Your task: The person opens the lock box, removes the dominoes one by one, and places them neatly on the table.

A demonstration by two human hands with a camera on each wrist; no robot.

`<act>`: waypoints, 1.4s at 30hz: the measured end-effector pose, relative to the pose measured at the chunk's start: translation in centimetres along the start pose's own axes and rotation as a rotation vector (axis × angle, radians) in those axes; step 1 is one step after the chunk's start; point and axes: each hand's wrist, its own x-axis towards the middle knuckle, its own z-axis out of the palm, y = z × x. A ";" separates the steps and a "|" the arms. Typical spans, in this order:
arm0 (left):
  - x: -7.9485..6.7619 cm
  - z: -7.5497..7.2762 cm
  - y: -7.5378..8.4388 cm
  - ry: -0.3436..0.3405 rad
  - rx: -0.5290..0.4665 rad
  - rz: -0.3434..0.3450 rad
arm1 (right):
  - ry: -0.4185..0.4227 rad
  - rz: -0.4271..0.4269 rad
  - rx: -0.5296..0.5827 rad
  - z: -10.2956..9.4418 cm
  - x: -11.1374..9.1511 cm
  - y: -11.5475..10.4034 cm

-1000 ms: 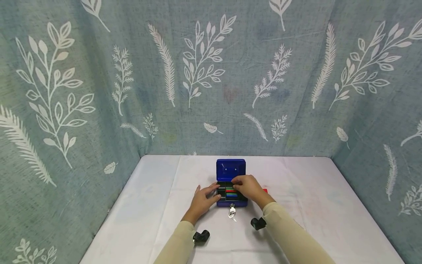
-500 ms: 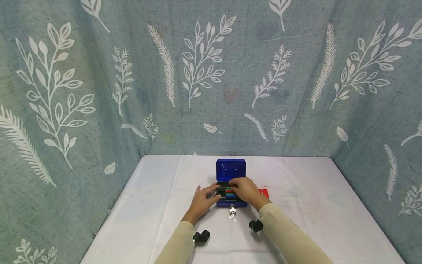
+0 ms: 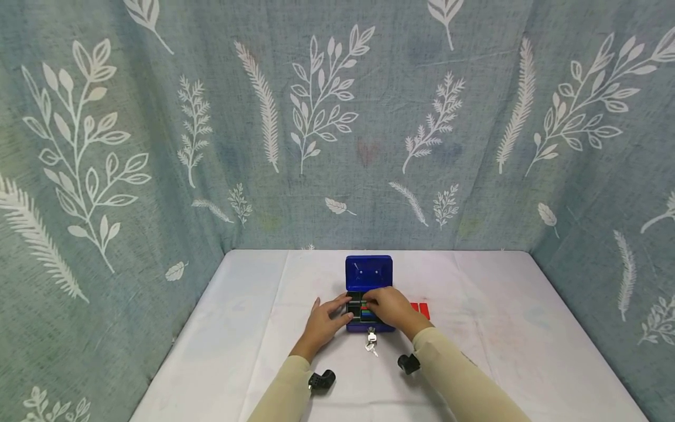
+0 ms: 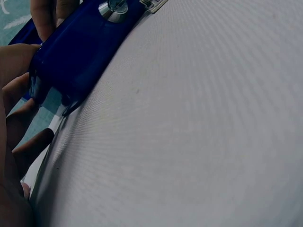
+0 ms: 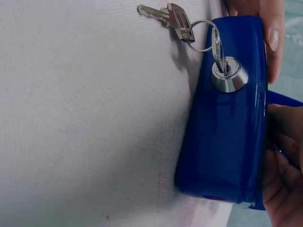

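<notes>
A blue cash box (image 3: 371,329) stands with its lid (image 3: 369,272) raised; inside is a black compartment tray (image 3: 354,311) with green, red and blue strips (image 3: 367,311) in one compartment. My left hand (image 3: 320,324) rests at the box's left side, thumb straight over the rim, the other fingers spread along the wall. My right hand (image 3: 391,306) reaches over the tray from the right, fingers bent and fingertips close together down at the strips. I cannot tell what those fingertips hold. In the right wrist view, a key sits in the front lock (image 5: 230,78), with a second key (image 5: 177,21) on its ring.
Red flat pieces (image 3: 424,310) lie on the table just right of the box. A white cloth (image 3: 263,346) covers the table. Leaf-patterned curtains (image 3: 337,117) enclose the back and sides. Black wrist cameras (image 3: 321,380) are strapped at both sleeves.
My right hand has moved a little left and toward me over the tray, uncovering more of the red pieces to its right. My left hand has stayed in place.
</notes>
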 end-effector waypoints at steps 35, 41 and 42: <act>0.1 0.3 -0.1 0.010 0.001 0.007 | 0.054 -0.037 0.064 -0.7 -0.4 0.5; 0.0 0.2 -0.3 0.014 -0.002 0.000 | 0.156 0.030 0.123 -0.5 -0.5 1.1; 0.0 0.2 -0.3 0.014 -0.003 -0.004 | 0.171 0.039 0.132 -0.4 -0.5 1.1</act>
